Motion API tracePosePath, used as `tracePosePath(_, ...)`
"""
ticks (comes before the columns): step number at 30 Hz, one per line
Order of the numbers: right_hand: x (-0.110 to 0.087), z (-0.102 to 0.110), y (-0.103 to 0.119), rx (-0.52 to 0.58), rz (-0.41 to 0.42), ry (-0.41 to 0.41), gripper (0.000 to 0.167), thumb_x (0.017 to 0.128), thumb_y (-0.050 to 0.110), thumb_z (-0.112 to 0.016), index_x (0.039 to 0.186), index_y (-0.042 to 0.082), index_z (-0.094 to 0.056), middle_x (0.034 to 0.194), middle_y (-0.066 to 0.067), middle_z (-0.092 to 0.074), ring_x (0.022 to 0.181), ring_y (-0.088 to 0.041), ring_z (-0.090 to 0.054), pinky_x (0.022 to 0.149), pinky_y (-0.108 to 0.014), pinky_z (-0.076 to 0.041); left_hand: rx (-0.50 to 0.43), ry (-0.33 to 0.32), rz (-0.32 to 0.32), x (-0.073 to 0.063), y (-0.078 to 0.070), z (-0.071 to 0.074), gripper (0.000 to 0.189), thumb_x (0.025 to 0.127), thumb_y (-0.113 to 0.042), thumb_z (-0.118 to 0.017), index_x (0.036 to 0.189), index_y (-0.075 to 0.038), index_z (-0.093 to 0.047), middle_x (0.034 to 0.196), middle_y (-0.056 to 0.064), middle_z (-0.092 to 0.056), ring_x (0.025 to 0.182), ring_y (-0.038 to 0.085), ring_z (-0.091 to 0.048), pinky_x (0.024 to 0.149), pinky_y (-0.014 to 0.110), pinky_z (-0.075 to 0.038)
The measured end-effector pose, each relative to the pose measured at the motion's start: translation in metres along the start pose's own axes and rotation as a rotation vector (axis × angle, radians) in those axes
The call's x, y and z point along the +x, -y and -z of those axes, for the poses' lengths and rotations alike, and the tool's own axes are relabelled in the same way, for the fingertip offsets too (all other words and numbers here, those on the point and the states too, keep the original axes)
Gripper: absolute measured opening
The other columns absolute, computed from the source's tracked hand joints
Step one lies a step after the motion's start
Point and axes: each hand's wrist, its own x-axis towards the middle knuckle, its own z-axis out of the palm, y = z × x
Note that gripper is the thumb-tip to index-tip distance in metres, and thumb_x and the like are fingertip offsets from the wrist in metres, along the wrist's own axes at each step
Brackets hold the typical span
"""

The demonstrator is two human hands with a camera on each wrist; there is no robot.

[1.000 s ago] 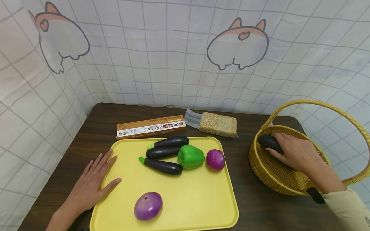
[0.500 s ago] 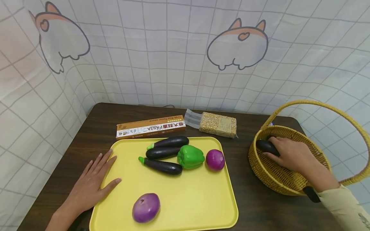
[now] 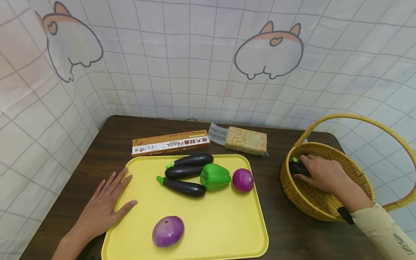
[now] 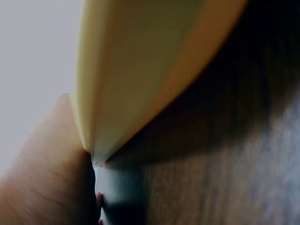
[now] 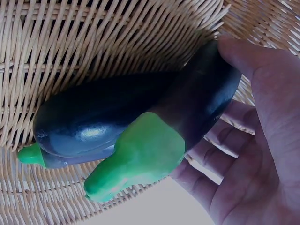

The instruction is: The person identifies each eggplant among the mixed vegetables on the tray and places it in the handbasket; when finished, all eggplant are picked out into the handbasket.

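My right hand [image 3: 325, 173] is inside the yellow wicker basket [image 3: 292, 195] at the right. In the right wrist view it grips a dark eggplant [image 5: 206, 84] with a green cap, thumb on one side and fingers on the other. More eggplant [image 5: 84, 122] lies beneath and beside it against the woven wall. My left hand [image 3: 104, 206] rests with fingers spread on the left rim of the yellow tray [image 3: 221, 231]. On the tray are three eggplants [image 3: 183, 186], a green bell pepper [image 3: 216, 177], a purple onion [image 3: 242, 180] and a larger round purple vegetable [image 3: 168, 231].
Behind the tray lie a pasta box [image 3: 170, 143] and a clear bag of yellow kernels [image 3: 246, 141]. The basket's tall handle [image 3: 390, 133] arches over the right side. A patterned curtain [image 3: 175, 65] hangs behind the dark wooden table [image 3: 276, 224].
My right hand has shifted slightly left inside the basket, and the eggplant has turned so a green stem shows there. The larger purple vegetable rocks a little. My left hand stays put.
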Motion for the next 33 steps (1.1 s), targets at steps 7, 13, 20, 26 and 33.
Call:
tracePosePath(7,0.0012,-0.0022,-0.0002,-0.027,0.007,-0.001,0.052,0.09,0.044,-0.085,0.113,0.004,-0.061,0.083,-0.004,-0.058,0.063,-0.017,-0.052,0.045,-0.036,-0.038,-0.003,-0.007,-0.002,0.0014,-0.0006,0.0015,0.084,0.101,-0.048,-0.069,0.167,-0.013,-0.032,0.176,0.006,-0.015,0.158,0.04,-0.017,0.128,0.051,-0.002)
tracePosePath(13,0.0014,-0.0032,-0.0001,-0.013,-0.008,0.007,0.057,0.088,0.048,-0.086,0.113,0.004,-0.06,0.08,-0.002,-0.056,0.062,-0.016,-0.05,0.044,-0.036,-0.038,-0.006,-0.002,-0.003,0.0006,-0.0026,0.0021,0.084,0.101,-0.048,-0.069,0.167,-0.013,-0.032,0.176,0.007,-0.015,0.158,0.041,-0.018,0.127,0.052,-0.002)
tracePosePath(20,0.0017,-0.0046,-0.0007,-0.023,-0.005,0.031,0.056,0.085,0.052,-0.087,0.103,0.008,-0.057,0.076,0.002,-0.051,0.058,-0.014,-0.049,0.043,-0.036,-0.038,-0.001,0.002,-0.007,0.001,-0.0032,0.0035,0.083,0.102,-0.048,-0.068,0.167,-0.012,-0.031,0.176,0.008,-0.015,0.158,0.042,-0.018,0.127,0.054,-0.002)
tracePosePath(26,0.0028,-0.0041,0.0002,-0.026,0.003,0.025,0.054,0.085,0.05,-0.088,0.099,0.01,-0.054,0.073,0.004,-0.047,0.056,-0.013,-0.046,0.044,-0.034,-0.036,-0.006,0.003,0.006,0.001,-0.0026,0.0031,0.083,0.102,-0.049,-0.068,0.168,-0.013,-0.032,0.176,0.006,-0.014,0.158,0.042,-0.018,0.127,0.053,-0.003)
tracePosePath(33,0.0036,-0.0015,-0.0001,-0.022,0.005,0.027,0.054,0.086,0.05,-0.086,0.104,0.008,-0.058,0.078,0.001,-0.052,0.059,-0.015,-0.05,0.043,-0.036,-0.039,-0.004,0.002,0.001,-0.0005,-0.0014,0.0013,0.083,0.103,-0.048,-0.067,0.168,-0.013,-0.03,0.177,0.006,-0.013,0.158,0.041,-0.016,0.127,0.053,-0.001)
